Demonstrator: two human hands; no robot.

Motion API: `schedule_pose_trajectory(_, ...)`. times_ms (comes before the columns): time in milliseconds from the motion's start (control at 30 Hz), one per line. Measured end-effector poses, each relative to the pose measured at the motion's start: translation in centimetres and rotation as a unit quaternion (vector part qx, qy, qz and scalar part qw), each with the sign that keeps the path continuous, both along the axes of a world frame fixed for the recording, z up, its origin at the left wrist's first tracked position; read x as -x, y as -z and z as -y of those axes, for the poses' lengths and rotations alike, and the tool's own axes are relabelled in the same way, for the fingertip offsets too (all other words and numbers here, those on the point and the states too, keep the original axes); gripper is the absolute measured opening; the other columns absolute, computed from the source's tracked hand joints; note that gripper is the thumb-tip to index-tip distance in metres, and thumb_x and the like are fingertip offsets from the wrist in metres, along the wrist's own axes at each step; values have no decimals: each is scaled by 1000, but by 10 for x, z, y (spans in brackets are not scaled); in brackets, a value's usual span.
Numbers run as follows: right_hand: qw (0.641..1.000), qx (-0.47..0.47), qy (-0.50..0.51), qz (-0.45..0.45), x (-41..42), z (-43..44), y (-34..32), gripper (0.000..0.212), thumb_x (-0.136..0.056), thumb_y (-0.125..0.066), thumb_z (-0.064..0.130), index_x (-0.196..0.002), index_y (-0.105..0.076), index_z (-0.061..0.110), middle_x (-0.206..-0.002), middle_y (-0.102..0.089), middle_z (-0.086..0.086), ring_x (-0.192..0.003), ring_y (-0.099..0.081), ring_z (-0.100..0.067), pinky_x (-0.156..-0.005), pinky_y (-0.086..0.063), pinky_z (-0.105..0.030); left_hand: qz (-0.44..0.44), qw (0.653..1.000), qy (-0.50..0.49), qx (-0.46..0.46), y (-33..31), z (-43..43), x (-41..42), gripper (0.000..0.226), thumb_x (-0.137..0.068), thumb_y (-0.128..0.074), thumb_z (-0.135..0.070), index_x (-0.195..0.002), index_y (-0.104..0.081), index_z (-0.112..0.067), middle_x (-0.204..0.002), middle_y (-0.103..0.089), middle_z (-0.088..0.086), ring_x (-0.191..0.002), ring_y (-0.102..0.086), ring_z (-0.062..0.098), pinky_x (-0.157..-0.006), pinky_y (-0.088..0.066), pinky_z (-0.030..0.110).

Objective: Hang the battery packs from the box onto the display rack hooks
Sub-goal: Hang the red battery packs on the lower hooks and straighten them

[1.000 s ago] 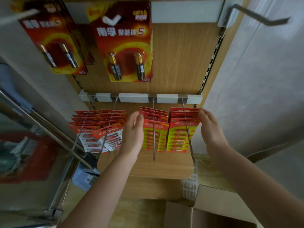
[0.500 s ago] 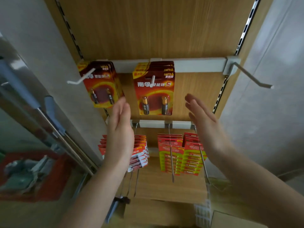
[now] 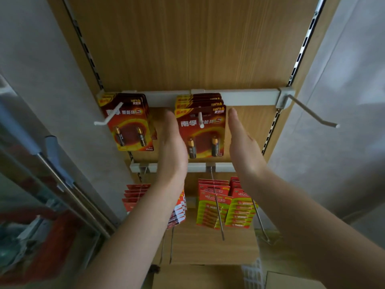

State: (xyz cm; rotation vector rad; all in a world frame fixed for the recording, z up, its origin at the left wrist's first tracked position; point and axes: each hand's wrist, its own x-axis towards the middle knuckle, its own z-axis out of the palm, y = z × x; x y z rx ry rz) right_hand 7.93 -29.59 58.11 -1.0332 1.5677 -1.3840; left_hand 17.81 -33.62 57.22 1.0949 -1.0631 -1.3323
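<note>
A stack of red two-battery packs (image 3: 205,130) hangs on the middle white hook (image 3: 200,120) of the upper rail. My left hand (image 3: 173,147) stands flat against the stack's left edge, and my right hand (image 3: 242,142) is flat beside its right edge, fingers straight, palms facing each other. Neither hand holds anything. A second stack of red packs (image 3: 129,126) hangs on the left hook (image 3: 108,117). The right hook (image 3: 312,113) is bare. Green and red packs (image 3: 225,207) hang on the lower rail's hooks.
A wooden back panel (image 3: 187,42) carries the white rails (image 3: 250,97). Long metal hooks (image 3: 218,217) stick out from the lower rail towards me. A cardboard box edge (image 3: 291,280) shows at the bottom right. Grey walls flank the rack; a red crate (image 3: 41,243) sits low left.
Both hands have risen from the lower green and red packs to either side of the middle red stack on the upper rail. My view has tilted upward.
</note>
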Motion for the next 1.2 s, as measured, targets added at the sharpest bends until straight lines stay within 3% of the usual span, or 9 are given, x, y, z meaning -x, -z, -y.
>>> schedule_pose_trajectory(100,997,61,-14,-43,1,-11,8,50,-96,-31,47,-144,-29,34,-152,-28,15,-141,-24,-5,-101,-25,-16,62,992,-27,109,13,-13,-15,35,-97,-37,-34,-129,-48,-25,-130,-55,-1,-120,-52,9,-104,-43,37)
schedule_pose_trajectory(167,986,96,6,-136,0,-14,13,45,-95,-44,31,-139,-38,30,-146,-35,15,-134,-32,-2,-96,-33,-8,104,978,-34,176,20,-16,-21,23,-95,-45,-23,-116,-55,-26,-117,-60,-5,-104,-56,-5,-93,-48,21)
schedule_pose_trajectory(267,962,111,58,-243,-4,-11,17,44,-89,-56,21,-132,-46,26,-126,-48,14,-117,-45,-1,-85,-35,-2,127,970,-32,204,23,-12,-25,17,-91,-52,-18,-107,-57,-23,-101,-62,-12,-90,-57,-12,-79,-48,6)
schedule_pose_trajectory(433,980,91,73,-162,-4,-5,12,23,-91,-52,24,-112,-59,16,-103,-67,3,-100,-62,-11,-80,-55,-25,119,977,-5,180,19,-1,-32,13,-87,-59,-17,-87,-60,-30,-88,-65,-10,-86,-64,1,-76,-53,18)
schedule_pose_trajectory(667,986,114,46,-110,-11,-34,4,13,-89,-52,26,-94,-62,19,-89,-70,3,-87,-67,-7,-68,-56,-23,79,982,58,159,14,-19,-47,7,-85,-60,-18,-89,-65,-22,-86,-68,-5,-82,-64,2,-73,-52,14)
schedule_pose_trajectory(800,980,156,79,-93,-28,-59,-3,22,-80,-54,40,-91,-63,23,-88,-71,7,-80,-68,-3,-58,-55,-18,44,981,79,174,7,-36,-56,8,-82,-60,-20,-88,-66,-19,-83,-69,-2,-79,-65,4,-69,-50,12)
schedule_pose_trajectory(933,967,204,65,-139,-55,-61,-10,17,-83,-58,43,-89,-62,27,-88,-71,6,-77,-69,-12,-57,-58,-28,17,981,49,185,-1,-43,-84,10,-82,-63,-28,-85,-67,-20,-83,-69,-1,-79,-66,5,-69,-52,14)
schedule_pose_trajectory(1033,981,184,0,-60,-80,-45,-15,21,-80,-58,38,-89,-64,20,-88,-72,5,-84,-70,-8,-60,-58,-22,-11,986,-2,168,-4,-40,-115,9,-80,-64,-29,-85,-67,-23,-87,-71,-2,-85,-67,8,-70,-55,21)
schedule_pose_trajectory(1200,984,162,-31,-61,-123,-14,-13,17,-81,-58,35,-80,-65,20,-81,-71,-3,-78,-69,-14,-65,-60,-31,-7,986,-78,146,-1,-28,-154,14,-76,-61,-35,-85,-65,-25,-86,-71,-7,-86,-67,3,-66,-53,18)
